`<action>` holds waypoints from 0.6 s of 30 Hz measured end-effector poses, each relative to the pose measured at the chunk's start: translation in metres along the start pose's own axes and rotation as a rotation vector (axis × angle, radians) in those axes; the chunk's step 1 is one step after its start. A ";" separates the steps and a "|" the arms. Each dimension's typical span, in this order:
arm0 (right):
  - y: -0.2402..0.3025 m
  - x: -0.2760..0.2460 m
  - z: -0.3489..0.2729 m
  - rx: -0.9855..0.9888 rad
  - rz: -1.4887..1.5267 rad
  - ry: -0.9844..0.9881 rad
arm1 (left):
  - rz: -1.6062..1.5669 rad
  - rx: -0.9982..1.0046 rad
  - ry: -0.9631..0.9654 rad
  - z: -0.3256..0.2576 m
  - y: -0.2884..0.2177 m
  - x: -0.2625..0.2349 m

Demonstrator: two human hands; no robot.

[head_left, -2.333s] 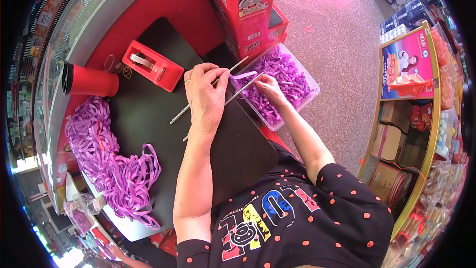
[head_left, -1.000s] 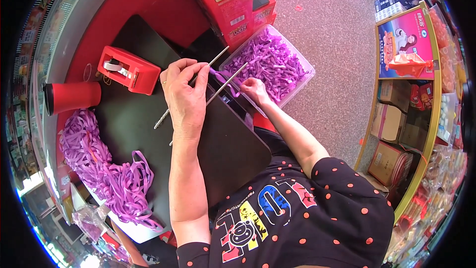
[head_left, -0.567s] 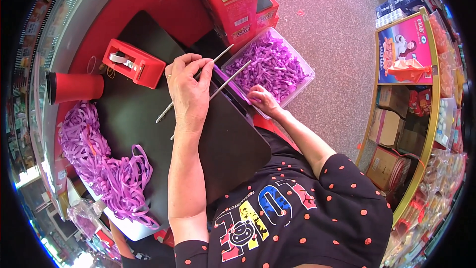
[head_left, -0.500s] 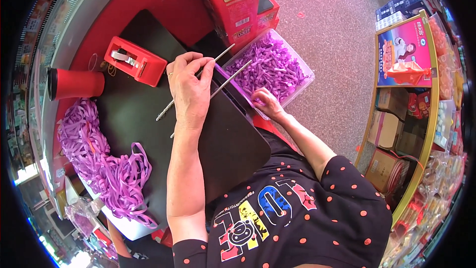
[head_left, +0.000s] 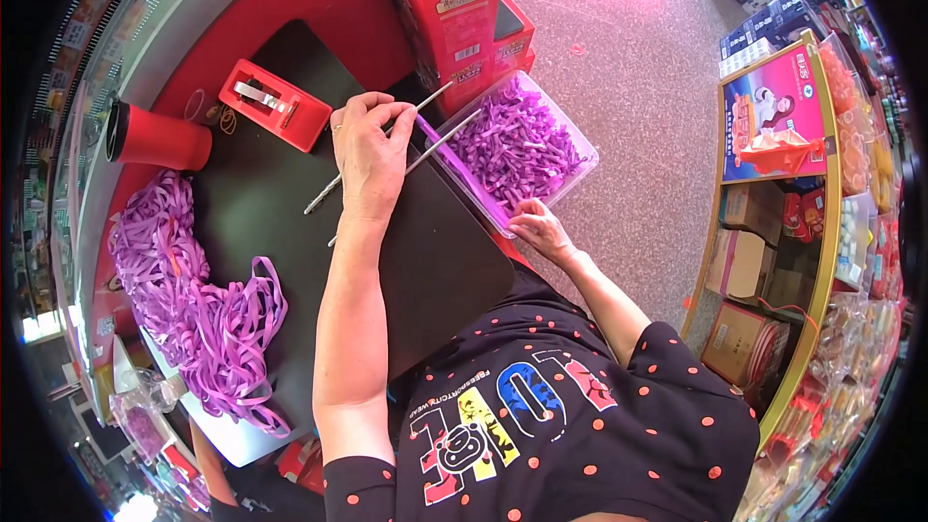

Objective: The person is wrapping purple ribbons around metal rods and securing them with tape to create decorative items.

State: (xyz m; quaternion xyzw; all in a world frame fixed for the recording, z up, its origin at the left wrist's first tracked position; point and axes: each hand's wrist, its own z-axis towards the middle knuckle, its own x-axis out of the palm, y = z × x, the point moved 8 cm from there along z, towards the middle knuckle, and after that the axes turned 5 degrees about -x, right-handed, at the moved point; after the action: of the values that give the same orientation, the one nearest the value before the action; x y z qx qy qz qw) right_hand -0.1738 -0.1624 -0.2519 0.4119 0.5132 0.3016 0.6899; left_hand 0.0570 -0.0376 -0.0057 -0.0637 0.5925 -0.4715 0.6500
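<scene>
My left hand (head_left: pixel 372 150) is over the far right part of the dark tabletop, thumb and fingertips pinched on one end of a purple ribbon (head_left: pixel 466 172). The ribbon runs taut along the near side of a clear plastic box (head_left: pixel 587 162) to my right hand (head_left: pixel 541 232), whose fingers are pinched at the box's near corner. Short purple ribbon pieces (head_left: pixel 522 135) fill the box. Two thin rods lie side by side: one rod (head_left: pixel 324 195) passes under my left hand, the other rod (head_left: pixel 440 143) lies nearer me, their far ends reaching toward the box.
On the dark table (head_left: pixel 387 329) are a heap of long purple ribbon (head_left: pixel 203 300), a red tape dispenser (head_left: pixel 300 126) and a red cup (head_left: pixel 169 137). Tall red cartons (head_left: pixel 454 19) stand beyond the box. Shelves (head_left: pixel 773 261) line the right. Another person's arm (head_left: pixel 210 459) shows lower left.
My right hand has drawn back toward me, away from my left hand, and more ribbon shows between them. The left hand stays over the rods. The whole view has shifted slightly.
</scene>
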 end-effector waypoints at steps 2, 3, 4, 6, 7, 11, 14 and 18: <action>0.000 -0.007 -0.016 0.039 0.025 -0.006 | -0.024 -0.003 -0.019 0.001 0.000 0.000; 0.010 -0.014 -0.022 0.003 0.013 -0.032 | -0.024 -0.006 -0.031 0.001 0.001 -0.001; 0.020 -0.022 -0.029 -0.033 0.002 -0.058 | -0.019 -0.003 -0.022 0.001 0.002 0.000; 0.055 -0.041 -0.037 -0.070 -0.040 -0.070 | -0.020 -0.005 -0.023 0.002 0.006 0.000; 0.073 -0.051 -0.042 -0.102 -0.083 -0.092 | -0.019 -0.003 -0.006 0.003 0.007 0.002; 0.126 -0.078 -0.063 -0.164 -0.119 -0.156 | -0.010 -0.010 0.021 0.006 0.012 0.003; 0.146 -0.088 -0.069 -0.166 -0.082 -0.201 | -0.004 -0.004 0.033 0.007 0.013 0.005; 0.171 -0.091 -0.065 -0.268 -0.054 -0.151 | 0.017 -0.016 0.048 0.007 0.014 0.007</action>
State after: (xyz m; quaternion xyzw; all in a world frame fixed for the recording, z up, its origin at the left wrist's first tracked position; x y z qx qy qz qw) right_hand -0.2617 -0.1398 -0.0686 0.3236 0.4257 0.3167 0.7834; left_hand 0.0694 -0.0385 -0.0173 -0.0525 0.6124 -0.4626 0.6389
